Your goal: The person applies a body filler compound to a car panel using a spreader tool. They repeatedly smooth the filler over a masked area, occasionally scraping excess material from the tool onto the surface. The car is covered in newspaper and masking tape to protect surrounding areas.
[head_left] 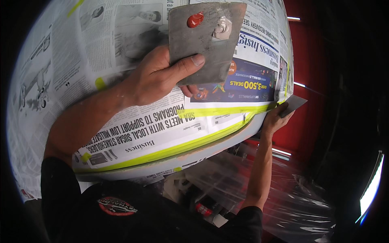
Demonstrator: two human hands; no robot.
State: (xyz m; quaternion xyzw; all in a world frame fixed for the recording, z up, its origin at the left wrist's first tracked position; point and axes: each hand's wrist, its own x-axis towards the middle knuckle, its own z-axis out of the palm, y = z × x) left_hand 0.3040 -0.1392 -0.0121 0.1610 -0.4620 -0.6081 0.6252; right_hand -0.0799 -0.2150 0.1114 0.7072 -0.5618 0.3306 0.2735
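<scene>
My left hand (160,77) grips a flat grey metal plate (202,46) by its lower left side, with the thumb pressed on its face. On the plate sit a glossy red dab of paste (195,19) and a larger pale pinkish-grey one (222,27); they do not touch. Farther right, my right hand (275,119) is closed on a thin grey spreader blade (295,106) beside the right end of a pale grey curved edge (219,148). Its blade sticks out past the hand, toward the upper right. Part of the right fingers is dark and hard to make out.
Newspaper sheets (60,60) cover the large curved surface in front of me, held with bright yellow tape (227,110) along the near edge. Clear plastic sheeting (279,198) hangs at the lower right, near a shiny red surface (302,125). A bright light (372,184) shows far right.
</scene>
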